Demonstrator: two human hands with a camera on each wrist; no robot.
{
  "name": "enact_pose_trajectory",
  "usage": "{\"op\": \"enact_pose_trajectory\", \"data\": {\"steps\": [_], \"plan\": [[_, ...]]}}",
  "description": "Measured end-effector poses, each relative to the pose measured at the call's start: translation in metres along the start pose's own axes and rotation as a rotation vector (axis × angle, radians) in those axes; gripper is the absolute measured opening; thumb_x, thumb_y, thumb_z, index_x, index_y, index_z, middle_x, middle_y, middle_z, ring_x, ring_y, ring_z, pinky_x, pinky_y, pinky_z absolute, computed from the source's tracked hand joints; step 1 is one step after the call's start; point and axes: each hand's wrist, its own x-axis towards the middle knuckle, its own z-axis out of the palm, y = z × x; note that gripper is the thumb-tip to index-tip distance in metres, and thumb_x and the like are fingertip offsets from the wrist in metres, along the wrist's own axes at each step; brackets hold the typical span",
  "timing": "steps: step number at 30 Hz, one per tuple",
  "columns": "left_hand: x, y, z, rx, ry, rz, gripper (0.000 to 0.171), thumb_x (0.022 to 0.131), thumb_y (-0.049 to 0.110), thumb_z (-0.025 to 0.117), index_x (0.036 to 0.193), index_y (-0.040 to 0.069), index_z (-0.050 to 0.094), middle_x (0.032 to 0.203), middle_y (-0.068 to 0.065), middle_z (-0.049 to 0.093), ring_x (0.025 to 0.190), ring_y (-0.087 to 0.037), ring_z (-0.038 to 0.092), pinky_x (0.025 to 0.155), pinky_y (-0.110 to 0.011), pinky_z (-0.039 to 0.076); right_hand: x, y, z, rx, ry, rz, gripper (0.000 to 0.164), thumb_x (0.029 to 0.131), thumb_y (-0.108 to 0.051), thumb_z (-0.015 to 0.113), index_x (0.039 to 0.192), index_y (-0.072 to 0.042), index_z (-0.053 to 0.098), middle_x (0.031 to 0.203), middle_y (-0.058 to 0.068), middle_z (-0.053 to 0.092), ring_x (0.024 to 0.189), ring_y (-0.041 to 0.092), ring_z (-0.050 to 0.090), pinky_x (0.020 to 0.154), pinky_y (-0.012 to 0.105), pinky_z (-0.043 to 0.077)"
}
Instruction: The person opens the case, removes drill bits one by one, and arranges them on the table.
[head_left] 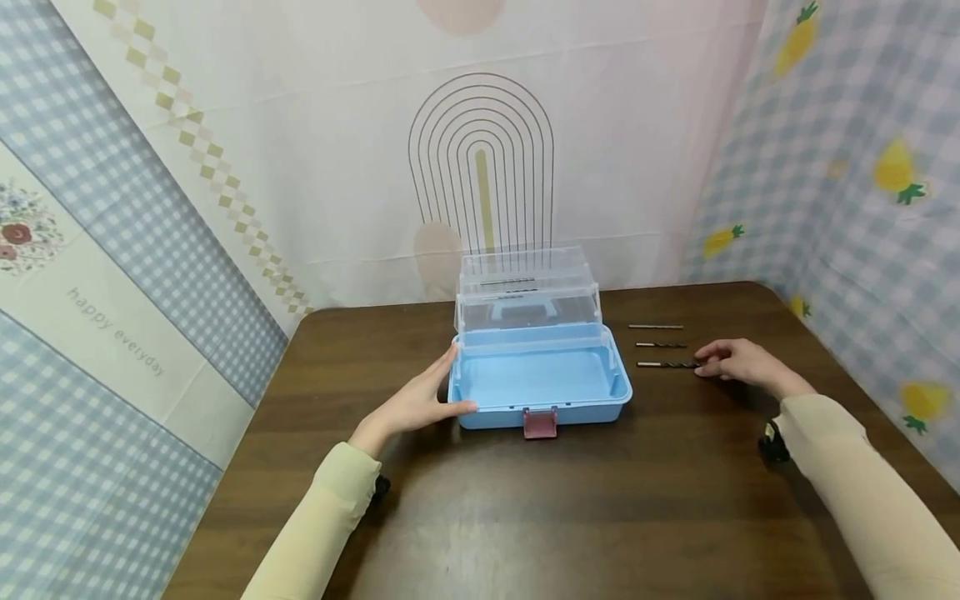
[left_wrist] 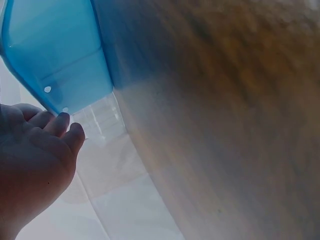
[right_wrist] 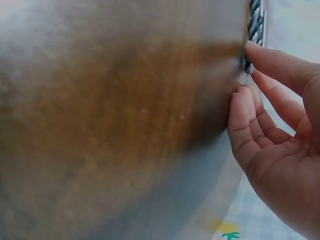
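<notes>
A light blue toolbox (head_left: pixel 540 412) stands with its clear lid (head_left: pixel 525 260) raised. My left hand (head_left: pixel 420 400) rests against its left front corner, thumb along the front rim and fingers along the left side; the left wrist view shows the fingertips (left_wrist: pixel 62 120) by the blue wall. To the right of the box lie three metal drill bits, side by side. With thumb and fingertips my right hand (head_left: pixel 738 365) pinches the fluted end of the nearest, thickest drill bit (head_left: pixel 660 364). Beyond it lie a medium drill bit (head_left: pixel 660 345) and a thin drill bit (head_left: pixel 655 327).
Thin dark rods (head_left: pixel 517 291) show in the clear upper trays of the box. A pink latch (head_left: pixel 540 423) hangs at its front. The brown wooden table (head_left: pixel 495 517) ends at a patterned cloth (head_left: pixel 360 150) behind, with more cloth on both sides.
</notes>
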Motion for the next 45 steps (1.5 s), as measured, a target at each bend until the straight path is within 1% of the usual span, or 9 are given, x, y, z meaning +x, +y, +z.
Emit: {"op": "enact_pose_trajectory", "data": {"steps": [5,12,18,22,27,30,33,39,45], "plan": [[0.000,0.002,-0.001,-0.001,-0.008,0.002,0.112,0.085,0.067,0.068,0.163,0.027,-0.002,0.168,0.010,-0.001,0.153,-0.018,0.013,0.119,-0.049,0.023,0.002,0.001,-0.008,0.018,-0.040,0.003,0.052,0.099,-0.022,0.067,0.132,0.016,0.053,0.122,0.029,0.060,0.096,0.021,0.064,0.078,0.036,0.056],[0.000,0.002,-0.002,-0.018,-0.004,0.000,0.111,0.085,0.066,0.069,0.162,0.029,-0.002,0.168,0.010,-0.001,0.152,-0.020,0.014,0.119,-0.050,0.023,0.008,0.003,-0.020,0.021,-0.046,0.017,0.056,0.100,-0.027,0.066,0.135,0.014,0.051,0.127,0.030,0.058,0.100,0.024,0.064,0.079,0.037,0.056],[0.000,0.002,-0.003,-0.010,-0.011,0.005,0.111,0.086,0.066,0.068,0.162,0.029,-0.004,0.168,0.009,-0.001,0.152,-0.021,0.014,0.118,-0.051,0.024,0.016,-0.004,-0.039,-0.003,0.015,0.027,0.061,0.101,-0.033,0.063,0.138,0.014,0.048,0.132,0.035,0.053,0.109,0.041,0.061,0.084,0.046,0.055],[0.000,0.002,-0.003,-0.004,-0.016,-0.001,0.111,0.086,0.066,0.068,0.162,0.029,-0.004,0.168,0.010,-0.002,0.152,-0.019,0.013,0.119,-0.050,0.023,0.025,-0.015,-0.053,0.001,0.061,0.035,0.065,0.102,-0.037,0.061,0.140,0.014,0.046,0.137,0.037,0.048,0.114,0.047,0.058,0.091,0.051,0.052],[0.001,0.001,-0.003,-0.003,-0.011,0.004,0.111,0.087,0.064,0.069,0.162,0.029,-0.003,0.167,0.010,-0.001,0.152,-0.019,0.014,0.119,-0.050,0.024,0.039,-0.035,-0.068,-0.024,0.077,0.052,0.074,0.102,-0.049,0.056,0.144,0.010,0.045,0.144,0.037,0.043,0.120,0.050,0.055,0.099,0.057,0.046],[0.001,0.000,-0.003,0.001,-0.014,0.008,0.110,0.087,0.064,0.069,0.162,0.028,-0.003,0.167,0.009,-0.001,0.152,-0.019,0.014,0.119,-0.050,0.023,0.049,-0.052,-0.072,-0.030,0.083,0.045,0.077,0.100,-0.054,0.055,0.145,0.008,0.045,0.145,0.036,0.043,0.123,0.050,0.053,0.100,0.060,0.043],[0.001,0.001,-0.003,0.002,-0.019,0.008,0.111,0.087,0.064,0.069,0.162,0.028,-0.003,0.167,0.010,-0.001,0.152,-0.019,0.014,0.119,-0.049,0.023,0.058,-0.072,-0.072,-0.045,0.119,0.009,0.071,0.101,-0.051,0.056,0.142,0.007,0.050,0.141,0.034,0.050,0.120,0.048,0.055,0.099,0.059,0.044],[0.001,0.001,-0.004,-0.002,-0.016,0.010,0.111,0.086,0.063,0.070,0.163,0.028,-0.003,0.168,0.008,0.000,0.152,-0.019,0.014,0.119,-0.049,0.023,0.078,-0.115,-0.065,-0.074,0.162,-0.075,0.057,0.102,-0.041,0.059,0.137,0.004,0.058,0.137,0.030,0.055,0.119,0.044,0.055,0.098,0.058,0.043],[0.001,0.002,-0.004,-0.003,-0.012,0.008,0.112,0.086,0.063,0.071,0.163,0.028,-0.002,0.168,0.008,0.001,0.152,-0.018,0.014,0.119,-0.049,0.023,0.095,-0.154,-0.057,-0.060,0.135,-0.133,0.048,0.101,-0.033,0.063,0.133,0.002,0.062,0.138,0.027,0.056,0.124,0.042,0.052,0.102,0.059,0.040]]}}
